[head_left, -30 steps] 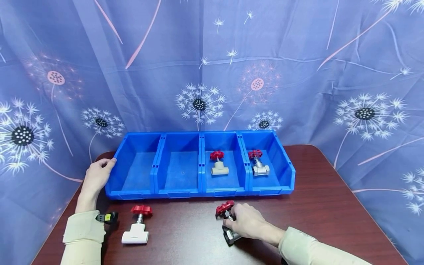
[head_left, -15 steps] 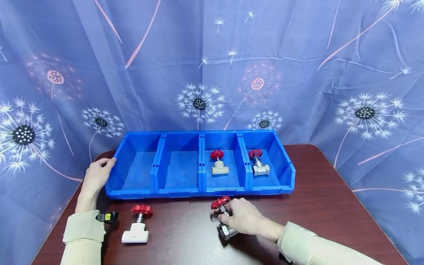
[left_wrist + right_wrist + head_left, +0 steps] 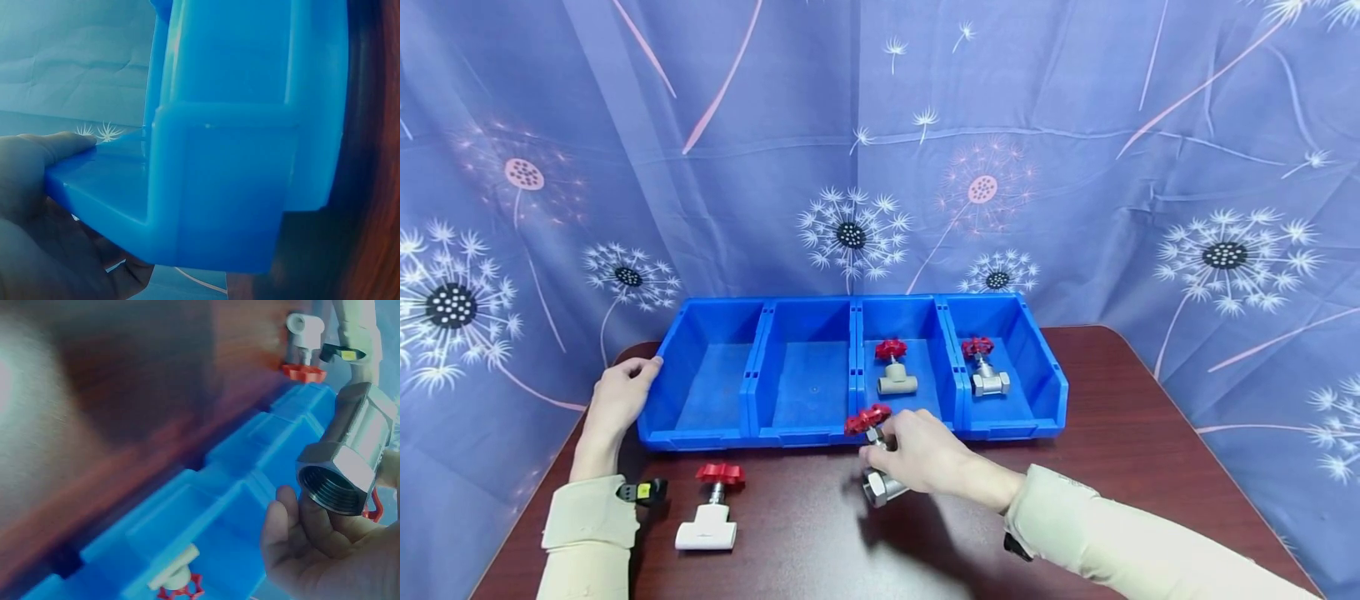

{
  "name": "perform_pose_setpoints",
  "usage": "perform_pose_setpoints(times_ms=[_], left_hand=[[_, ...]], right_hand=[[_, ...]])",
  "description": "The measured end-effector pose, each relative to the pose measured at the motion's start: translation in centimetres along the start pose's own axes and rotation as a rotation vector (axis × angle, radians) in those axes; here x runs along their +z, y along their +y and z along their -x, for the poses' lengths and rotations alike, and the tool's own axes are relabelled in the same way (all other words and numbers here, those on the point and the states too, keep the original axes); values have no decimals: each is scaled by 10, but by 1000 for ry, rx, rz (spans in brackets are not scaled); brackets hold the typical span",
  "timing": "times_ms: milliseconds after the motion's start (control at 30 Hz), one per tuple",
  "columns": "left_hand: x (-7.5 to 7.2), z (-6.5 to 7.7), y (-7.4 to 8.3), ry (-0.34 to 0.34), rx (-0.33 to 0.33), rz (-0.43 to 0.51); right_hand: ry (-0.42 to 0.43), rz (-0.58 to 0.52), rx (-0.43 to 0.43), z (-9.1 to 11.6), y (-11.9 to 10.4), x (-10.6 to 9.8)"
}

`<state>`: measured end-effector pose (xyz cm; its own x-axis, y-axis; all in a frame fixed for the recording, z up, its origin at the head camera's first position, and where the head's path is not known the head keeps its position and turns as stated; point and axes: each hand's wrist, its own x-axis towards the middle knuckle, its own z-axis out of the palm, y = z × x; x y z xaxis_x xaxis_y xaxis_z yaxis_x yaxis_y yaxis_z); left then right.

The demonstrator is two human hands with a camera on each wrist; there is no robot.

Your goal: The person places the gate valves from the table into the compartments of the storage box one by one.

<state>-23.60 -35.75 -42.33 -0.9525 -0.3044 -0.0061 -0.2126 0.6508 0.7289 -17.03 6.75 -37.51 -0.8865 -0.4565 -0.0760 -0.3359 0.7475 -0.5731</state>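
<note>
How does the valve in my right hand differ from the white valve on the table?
The metal valve has a silver body; the white valve's is plain white. The metal valve has six-sided ends; the white valve's ends are smooth and round. Your right hand holds the metal valve above the table, while the white valve rests on it. Both have a red handle.

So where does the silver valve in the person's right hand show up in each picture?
Head view: the silver valve is just below the centre, held in the right hand.
Left wrist view: not in it.
Right wrist view: at the right side, threaded opening showing.
Shared landmark: the blue bins, which appear in all three views.
</note>
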Motion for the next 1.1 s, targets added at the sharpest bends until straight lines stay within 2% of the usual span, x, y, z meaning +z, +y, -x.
perform_pose_setpoints(times_ms=[167, 400, 567, 900, 1100], left_hand=[[0, 1, 1, 4, 5, 0], [1, 1, 2, -4, -7, 5], [1, 1, 0, 6, -2, 3], [-1, 1, -1, 4, 6, 7], [-1, 1, 1, -3, 6, 12]], right_hand=[[55, 4, -34, -15, -15, -5], [50, -34, -15, -36, -33, -3], [83, -41, -7, -57, -46, 1], [111, -51, 76, -112, -72, 13], [163, -28, 136, -144, -77, 22]])
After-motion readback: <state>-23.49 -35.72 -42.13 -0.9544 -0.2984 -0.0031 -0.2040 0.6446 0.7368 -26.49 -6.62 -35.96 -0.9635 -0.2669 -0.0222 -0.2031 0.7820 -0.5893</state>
